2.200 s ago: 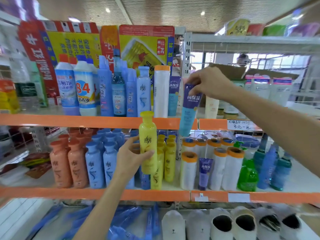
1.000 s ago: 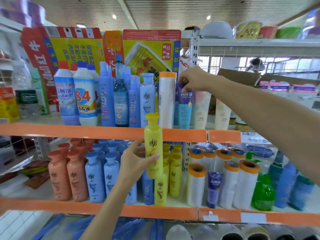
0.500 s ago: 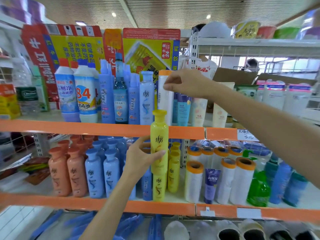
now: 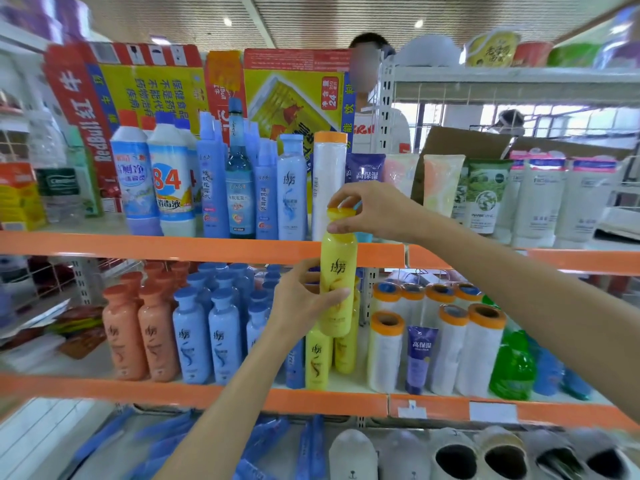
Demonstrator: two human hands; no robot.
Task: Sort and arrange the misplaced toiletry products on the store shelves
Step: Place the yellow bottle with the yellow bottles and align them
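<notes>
Left hand [image 4: 304, 299] grips the yellow bottle [image 4: 337, 282] mid-body in front of the orange shelf edge [image 4: 173, 245], right hand [image 4: 374, 213] pinches its cap, so a sloppy handover could probably drop it onto the bottles below.

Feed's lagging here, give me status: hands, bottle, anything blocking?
Left hand grips yellow bottle at body. Right hand pinches its cap. Bottle held before the orange shelf edge, nothing blocking.

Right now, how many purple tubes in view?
2. One purple tube stands on the upper shelf, right of the orange-capped roll. The other purple tube stands on the lower shelf among the orange-topped rolls. More may be hidden behind.
</notes>
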